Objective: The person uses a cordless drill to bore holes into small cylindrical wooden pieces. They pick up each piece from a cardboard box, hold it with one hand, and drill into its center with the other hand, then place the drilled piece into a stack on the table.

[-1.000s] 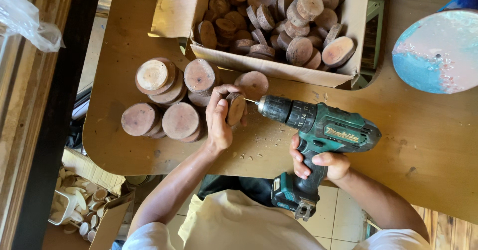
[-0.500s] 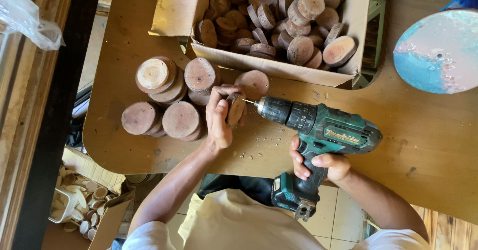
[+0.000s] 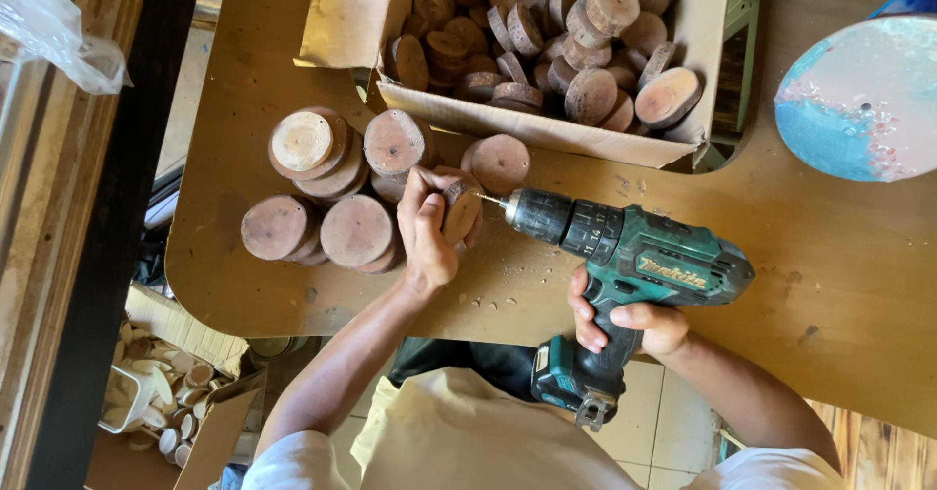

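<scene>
Left hand [image 3: 427, 231] fingers pinch wood slice [image 3: 460, 211] on edge, just left of drill [image 3: 625, 256]; right hand [image 3: 634, 319] clenches its grip. Risk: bit slips toward fingers, slice spins.

I see even, bright daylight; soft shadows under the wood discs [image 3: 356, 229]. Mild glare at the tabletop's [image 3: 859, 256] right edge. Focus sharp throughout.

a wood slice [image 3: 461, 210] is pinched on edge in the left grip [image 3: 427, 231], stacked slices [image 3: 327, 183] lying just left, the box [image 3: 547, 124] behind, the drill [image 3: 625, 256] in the right grip [image 3: 630, 319].
</scene>
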